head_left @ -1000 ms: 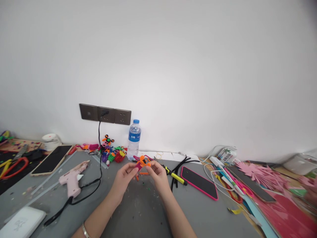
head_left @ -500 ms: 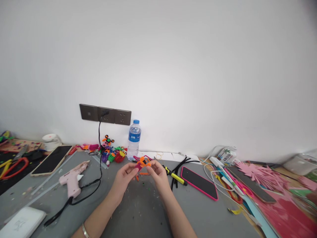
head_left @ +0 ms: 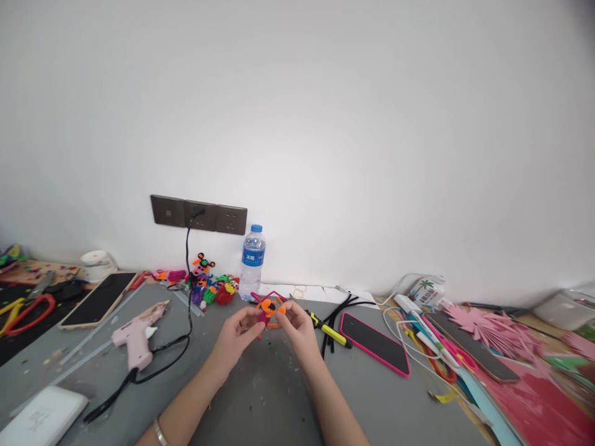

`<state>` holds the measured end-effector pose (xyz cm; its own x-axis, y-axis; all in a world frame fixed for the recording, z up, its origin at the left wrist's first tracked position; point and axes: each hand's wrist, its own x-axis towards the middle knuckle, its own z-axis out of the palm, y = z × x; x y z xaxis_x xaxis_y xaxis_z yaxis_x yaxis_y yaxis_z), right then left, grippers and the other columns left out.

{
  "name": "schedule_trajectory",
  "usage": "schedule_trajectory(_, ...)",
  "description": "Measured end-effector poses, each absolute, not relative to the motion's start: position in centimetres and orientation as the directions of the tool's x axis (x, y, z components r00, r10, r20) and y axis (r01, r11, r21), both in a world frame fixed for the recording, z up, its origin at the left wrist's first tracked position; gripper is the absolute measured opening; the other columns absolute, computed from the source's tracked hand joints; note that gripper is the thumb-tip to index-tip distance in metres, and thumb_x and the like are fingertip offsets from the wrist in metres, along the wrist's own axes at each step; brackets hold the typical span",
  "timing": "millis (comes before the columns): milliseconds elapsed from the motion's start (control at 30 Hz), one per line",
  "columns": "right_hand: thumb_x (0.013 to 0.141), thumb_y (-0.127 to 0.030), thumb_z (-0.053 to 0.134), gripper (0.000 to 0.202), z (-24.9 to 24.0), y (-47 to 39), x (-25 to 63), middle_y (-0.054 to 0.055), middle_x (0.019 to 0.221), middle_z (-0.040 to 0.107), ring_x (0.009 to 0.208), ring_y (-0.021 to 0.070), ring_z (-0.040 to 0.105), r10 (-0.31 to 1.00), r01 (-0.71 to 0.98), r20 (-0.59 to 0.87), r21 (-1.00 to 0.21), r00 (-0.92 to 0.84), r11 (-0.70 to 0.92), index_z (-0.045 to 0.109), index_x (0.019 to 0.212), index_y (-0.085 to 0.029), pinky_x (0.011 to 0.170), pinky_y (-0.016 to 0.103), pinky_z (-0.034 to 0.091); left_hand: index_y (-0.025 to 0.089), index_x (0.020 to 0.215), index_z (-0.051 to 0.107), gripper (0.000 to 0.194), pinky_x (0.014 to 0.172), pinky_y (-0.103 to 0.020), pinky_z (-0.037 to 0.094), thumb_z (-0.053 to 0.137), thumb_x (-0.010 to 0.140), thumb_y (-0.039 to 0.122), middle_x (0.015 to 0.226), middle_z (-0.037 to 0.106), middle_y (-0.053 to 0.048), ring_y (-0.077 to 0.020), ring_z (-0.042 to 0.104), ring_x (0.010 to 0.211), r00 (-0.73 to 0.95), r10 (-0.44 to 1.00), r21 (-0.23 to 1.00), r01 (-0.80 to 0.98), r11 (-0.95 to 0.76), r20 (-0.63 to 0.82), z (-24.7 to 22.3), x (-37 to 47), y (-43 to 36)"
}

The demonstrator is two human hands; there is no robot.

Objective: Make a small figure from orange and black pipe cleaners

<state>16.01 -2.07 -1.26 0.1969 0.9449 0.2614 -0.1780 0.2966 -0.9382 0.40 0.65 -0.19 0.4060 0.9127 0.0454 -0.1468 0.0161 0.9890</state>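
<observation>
Between my two hands is a small orange and magenta pipe-cleaner figure (head_left: 268, 308), held above the grey mat (head_left: 264, 396). My left hand (head_left: 239, 334) pinches its magenta part from the left. On the other side, the thumb and fingers of my right hand (head_left: 295, 322) are closed on an orange part of it. Some of the figure is hidden by my fingertips. Just behind the hands lie bent magenta pipe cleaners (head_left: 264, 296). A yellow and black pen-like tool (head_left: 332, 331) is right of my right hand.
A water bottle (head_left: 252, 263) stands by the wall, beside several fuzzy figures (head_left: 216, 290). To the left lies a pink glue gun (head_left: 132, 337) with its cord plugged into the socket (head_left: 199, 214). A pink-cased phone (head_left: 374, 344), black pipe cleaners (head_left: 341, 310) and cut paper (head_left: 488, 328) lie right.
The figure has turned slightly and sits a little lower between my hands. My left fingers have shifted their hold a little. Everything on the table stays in place.
</observation>
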Motion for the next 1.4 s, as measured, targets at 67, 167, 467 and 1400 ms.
schedule_trajectory(67, 0.075, -0.039, 0.071, 0.024, -1.2, -2.1, 15.9, -0.002, 0.073, 0.055, 0.064, 0.0119, 0.05, 0.951, -0.221, 0.255, -0.931, 0.173, 0.29, 0.056, 0.079, -0.021, 0.057, 0.022, 0.042, 0.017, 0.088, 0.067, 0.029, 0.05, -0.021, 0.039, 0.071, 0.071, 0.04, 0.071, 0.065, -0.001, -0.0137, 0.054, 0.061, 0.401, 0.915, 0.988, -0.152, 0.022, 0.041, -0.5, 0.4, 0.7)
schedule_trajectory(167, 0.074, -0.038, 0.072, 0.025, -1.1, -2.2, 15.4, 0.001, 0.081, 0.06, 0.072, 0.0152, 0.056, 0.963, -0.245, 0.25, -0.932, 0.102, 0.268, 0.06, 0.087, -0.022, 0.064, 0.027, 0.047, 0.017, 0.089, 0.067, 0.029, 0.051, -0.022, 0.04, 0.07, 0.072, 0.041, 0.074, 0.064, -0.002, -0.0126, 0.052, 0.058, 0.378, 0.925, 0.982, -0.189, 0.03, 0.045, -0.7, 0.5, 0.8)
schedule_trajectory(467, 0.076, -0.042, 0.069, 0.028, -1.6, -2.3, 14.3, 0.004, 0.085, 0.068, 0.077, 0.0197, 0.062, 0.964, -0.167, 0.242, -0.952, 0.111, 0.258, 0.067, 0.094, -0.02, 0.07, 0.031, 0.05, 0.017, 0.085, 0.067, 0.024, 0.063, -0.024, 0.045, 0.071, 0.071, 0.036, 0.081, 0.065, -0.003, -0.0155, 0.057, 0.07, 0.388, 0.918, 0.988, -0.151, -0.021, 0.079, -0.4, 0.4, 0.6)
schedule_trajectory(1400, 0.073, -0.037, 0.074, 0.026, -1.3, -2.4, 15.2, 0.002, 0.08, 0.07, 0.074, 0.0174, 0.064, 0.973, -0.146, 0.218, -0.963, 0.073, 0.226, 0.065, 0.091, -0.02, 0.069, 0.029, 0.049, 0.018, 0.081, 0.065, 0.028, 0.061, -0.023, 0.047, 0.072, 0.068, 0.041, 0.08, 0.067, -0.003, -0.0173, 0.061, 0.073, 0.237, 0.967, 0.989, -0.137, -0.061, 0.093, 0.9, -0.3, 0.7)
